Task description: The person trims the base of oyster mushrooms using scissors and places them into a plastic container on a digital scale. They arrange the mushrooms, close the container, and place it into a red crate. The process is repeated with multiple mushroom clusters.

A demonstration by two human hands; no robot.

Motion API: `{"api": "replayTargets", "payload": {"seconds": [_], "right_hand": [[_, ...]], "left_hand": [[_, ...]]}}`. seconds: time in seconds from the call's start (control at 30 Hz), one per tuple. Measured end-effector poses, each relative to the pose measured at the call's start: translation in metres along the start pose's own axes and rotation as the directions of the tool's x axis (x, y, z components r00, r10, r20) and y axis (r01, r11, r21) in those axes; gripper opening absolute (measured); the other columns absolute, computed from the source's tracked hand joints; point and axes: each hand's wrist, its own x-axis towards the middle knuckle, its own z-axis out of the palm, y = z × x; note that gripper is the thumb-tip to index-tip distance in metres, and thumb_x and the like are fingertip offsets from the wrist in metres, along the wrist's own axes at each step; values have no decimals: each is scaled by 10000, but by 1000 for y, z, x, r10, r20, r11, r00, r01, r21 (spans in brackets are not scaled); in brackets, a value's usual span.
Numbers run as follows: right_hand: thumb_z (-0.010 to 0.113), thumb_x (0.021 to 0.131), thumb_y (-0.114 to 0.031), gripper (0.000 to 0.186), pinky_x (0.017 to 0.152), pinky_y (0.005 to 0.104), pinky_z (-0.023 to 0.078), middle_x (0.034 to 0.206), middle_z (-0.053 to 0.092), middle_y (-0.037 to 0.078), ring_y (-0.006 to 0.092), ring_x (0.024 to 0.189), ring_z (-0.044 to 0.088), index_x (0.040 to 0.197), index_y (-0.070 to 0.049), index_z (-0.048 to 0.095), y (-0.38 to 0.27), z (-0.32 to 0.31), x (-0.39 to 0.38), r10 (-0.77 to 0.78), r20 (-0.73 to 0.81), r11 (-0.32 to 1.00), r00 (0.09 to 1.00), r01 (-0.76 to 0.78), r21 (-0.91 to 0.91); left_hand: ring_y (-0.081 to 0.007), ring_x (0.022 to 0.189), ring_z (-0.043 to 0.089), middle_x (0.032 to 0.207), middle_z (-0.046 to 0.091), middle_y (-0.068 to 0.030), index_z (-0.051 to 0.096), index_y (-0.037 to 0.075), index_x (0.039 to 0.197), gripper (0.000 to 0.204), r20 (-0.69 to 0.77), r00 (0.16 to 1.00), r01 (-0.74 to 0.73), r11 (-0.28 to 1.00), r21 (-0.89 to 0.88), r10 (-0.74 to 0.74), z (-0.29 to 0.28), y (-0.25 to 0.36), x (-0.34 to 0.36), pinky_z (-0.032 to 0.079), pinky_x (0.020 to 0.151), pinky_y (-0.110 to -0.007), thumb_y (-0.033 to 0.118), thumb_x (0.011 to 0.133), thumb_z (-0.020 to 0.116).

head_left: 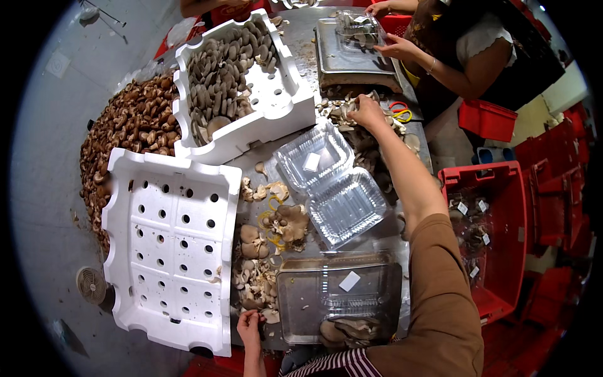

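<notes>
My right hand (367, 113) stretches far over the table into a heap of grey oyster mushrooms (366, 146), fingers curled together on a pale piece. My left hand (250, 322) is at the near edge, its fingers pinched beside loose oyster mushrooms (256, 281); what they hold, if anything, is hidden. Between my arms an empty clear clamshell box (345, 204) lies open. Nearer me, another open clamshell (361, 294) with oyster mushrooms (349, 331) in it rests on a metal scale tray (295, 314).
An empty white foam crate (173, 220) stands left; another foam crate (289, 103) holds oyster mushrooms. Brown mushrooms (135, 116) are heaped far left. Red-and-yellow scissors (400, 112) lie by my right hand. A red crate (518, 232) holds packed boxes. A co-worker's hands (399, 47) hold a box over another scale (333, 60).
</notes>
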Motion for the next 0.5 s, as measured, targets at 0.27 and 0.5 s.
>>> {"api": "replayTargets", "payload": {"seconds": [0.27,0.5], "right_hand": [[688,746,-200,393,959,489,456,1157,569,167,366,1146,541,1130,-120,662,-20,-12,-48,-281,19,949,959,281,-145],[685,740,-123,213,906,460,480,1068,606,131,335,1075,572,948,-106,725,-3,4,-60,-341,-194,936,920,315,-156]], "left_hand": [[-156,759,658,869,666,-76,641,-15,1016,98,-11,1000,-12,1000,14,12,-5,-6,-5,551,738,-288,60,966,604],[-149,755,656,863,674,-84,642,-24,1020,98,20,998,-52,999,-11,53,0,-6,-3,549,728,-289,41,958,602]]}}
